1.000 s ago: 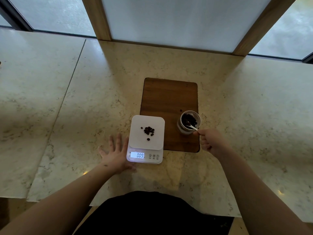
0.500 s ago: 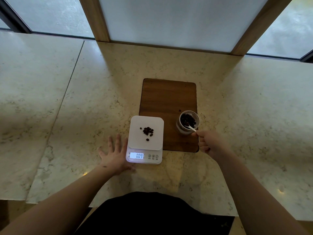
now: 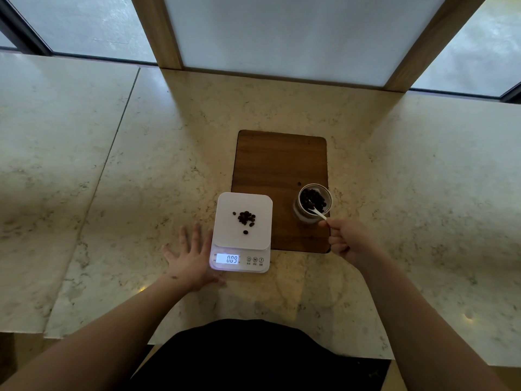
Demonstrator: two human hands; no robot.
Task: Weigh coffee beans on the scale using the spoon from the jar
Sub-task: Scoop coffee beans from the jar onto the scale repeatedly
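Right hand gripped white plastic spoon in glass bean jar; left hand lay flat, released, beside white digital scale.

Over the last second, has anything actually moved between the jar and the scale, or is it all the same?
Almost nothing moved. The right hand keeps its grip on the white spoon, whose bowl stays dipped in the jar of beans; it has only shifted a touch. The left hand stays flat on the counter beside the scale. The beans on the scale and the 009 reading are unchanged.
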